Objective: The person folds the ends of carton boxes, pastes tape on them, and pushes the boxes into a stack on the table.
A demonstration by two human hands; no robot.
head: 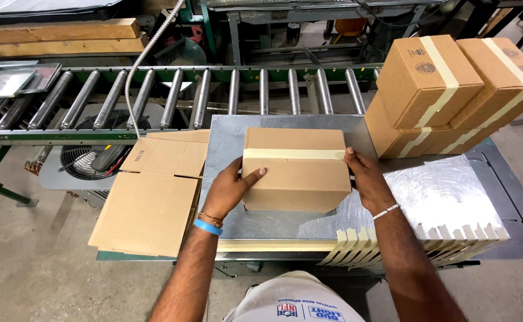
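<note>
Both our left hand [228, 189] and right hand [366, 179] clasp the taped box [295, 170] mid-frame. We'd best keep palms flat, pressure even

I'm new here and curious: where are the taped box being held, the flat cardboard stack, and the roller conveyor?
taped box [297, 173], head view, front face.
flat cardboard stack [151, 209], head view, top sheet.
roller conveyor [264, 90], head view, one steel roller.
</note>
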